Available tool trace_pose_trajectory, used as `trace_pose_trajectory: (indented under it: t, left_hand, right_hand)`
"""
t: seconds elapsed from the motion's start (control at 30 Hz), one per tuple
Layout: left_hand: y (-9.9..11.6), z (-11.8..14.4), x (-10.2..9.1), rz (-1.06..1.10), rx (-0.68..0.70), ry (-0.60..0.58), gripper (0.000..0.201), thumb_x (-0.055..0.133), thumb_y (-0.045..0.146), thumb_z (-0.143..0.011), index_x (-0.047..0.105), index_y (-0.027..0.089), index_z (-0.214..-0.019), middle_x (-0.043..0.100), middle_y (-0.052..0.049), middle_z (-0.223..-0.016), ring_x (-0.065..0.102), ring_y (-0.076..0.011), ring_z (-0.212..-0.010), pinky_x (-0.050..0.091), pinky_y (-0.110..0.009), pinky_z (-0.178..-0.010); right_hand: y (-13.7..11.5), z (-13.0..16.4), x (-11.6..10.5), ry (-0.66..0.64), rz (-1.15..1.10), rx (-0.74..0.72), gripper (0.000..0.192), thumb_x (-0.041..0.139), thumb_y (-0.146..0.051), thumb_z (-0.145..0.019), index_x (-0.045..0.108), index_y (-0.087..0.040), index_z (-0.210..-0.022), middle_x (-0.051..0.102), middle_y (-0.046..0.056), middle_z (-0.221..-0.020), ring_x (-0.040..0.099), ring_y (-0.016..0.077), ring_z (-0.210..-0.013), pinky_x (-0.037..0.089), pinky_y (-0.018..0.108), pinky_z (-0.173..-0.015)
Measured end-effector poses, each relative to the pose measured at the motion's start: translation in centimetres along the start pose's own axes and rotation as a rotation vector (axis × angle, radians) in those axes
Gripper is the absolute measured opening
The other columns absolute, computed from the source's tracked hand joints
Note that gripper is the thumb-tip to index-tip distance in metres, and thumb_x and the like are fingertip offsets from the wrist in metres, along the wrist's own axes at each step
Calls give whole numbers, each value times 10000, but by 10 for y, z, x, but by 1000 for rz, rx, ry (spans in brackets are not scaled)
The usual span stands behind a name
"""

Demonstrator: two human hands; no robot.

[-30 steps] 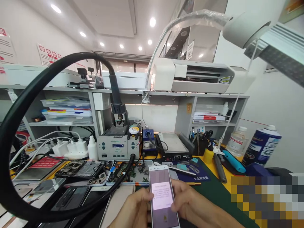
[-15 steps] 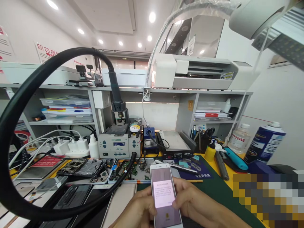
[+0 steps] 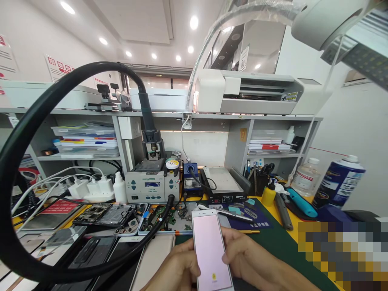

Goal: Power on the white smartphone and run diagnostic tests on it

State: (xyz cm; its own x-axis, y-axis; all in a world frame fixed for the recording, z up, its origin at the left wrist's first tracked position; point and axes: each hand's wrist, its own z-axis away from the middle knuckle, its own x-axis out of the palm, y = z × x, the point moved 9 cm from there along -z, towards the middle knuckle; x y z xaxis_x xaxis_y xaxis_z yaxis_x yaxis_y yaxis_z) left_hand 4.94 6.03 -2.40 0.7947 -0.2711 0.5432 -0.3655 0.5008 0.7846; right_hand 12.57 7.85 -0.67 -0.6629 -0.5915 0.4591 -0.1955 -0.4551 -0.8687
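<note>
A white phone (image 3: 212, 252) with a lit pale screen sits near the front of the bench (image 3: 273, 246), the left hand (image 3: 178, 268) and right hand (image 3: 242, 256) each with their grip clamped on its sides, and opened phones (image 3: 104, 216) lying to the left.

— Bright in here?
— Very: round ceiling spotlights (image 3: 194, 22) glare white, and the phone screen (image 3: 210, 250) glows washed-out pink.
— Sharp?
— Mostly; wide-angle bending warps the edges, and the near black hose (image 3: 27, 133) blurs.
</note>
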Motion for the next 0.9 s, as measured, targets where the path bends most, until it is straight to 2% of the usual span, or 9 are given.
trace_pose_trajectory:
  t: [0.13,0.23,0.33,0.53,0.73,0.9]
  left_hand:
    - [-2,-1,-1,3,-1,-19,788,491,85,-491,520,64,-1278,727,-148,-935,642,-309,-940,442,-330,-732]
    - [-1,-3,1,29,14,-48,827,495,88,-486,499,62,-1312,722,-167,-989,630,-332,-988,447,-358,-777]
    - [1,-2,1,43,38,-47,806,493,93,-487,513,41,-1291,725,-162,-949,648,-297,-906,448,-348,-768]
    - [-2,2,6,96,20,-59,756,490,101,-537,499,152,-1292,692,-99,-959,626,-280,-894,453,-362,-721]
    - [-1,0,4,40,16,-41,788,483,127,-541,427,105,-1327,688,-90,-876,627,-281,-864,429,-363,-747]
    - [0,-3,2,35,40,-44,792,470,123,-537,414,86,-1325,687,-91,-924,613,-285,-967,407,-366,-827]
  right_hand:
    - [1,0,-2,20,-32,16,552,505,-77,-635,623,-161,-1168,711,97,-976,647,241,-889,454,394,-826]
    - [2,0,-4,21,-54,17,511,502,-119,-689,608,-170,-1186,707,96,-970,642,247,-891,453,386,-799]
    - [2,0,-4,13,-57,11,483,496,-148,-714,605,-169,-1184,705,98,-952,636,241,-855,450,358,-738]
    - [1,0,-3,16,-42,15,464,499,-178,-706,615,-173,-1155,704,84,-941,631,230,-834,450,374,-782]
    - [-4,2,4,-24,-24,-12,432,473,-203,-733,626,-163,-1134,705,90,-925,631,227,-816,447,374,-780]
    - [-7,4,9,-32,-25,-12,449,472,-205,-737,617,-173,-1161,706,88,-945,628,225,-832,444,360,-771]
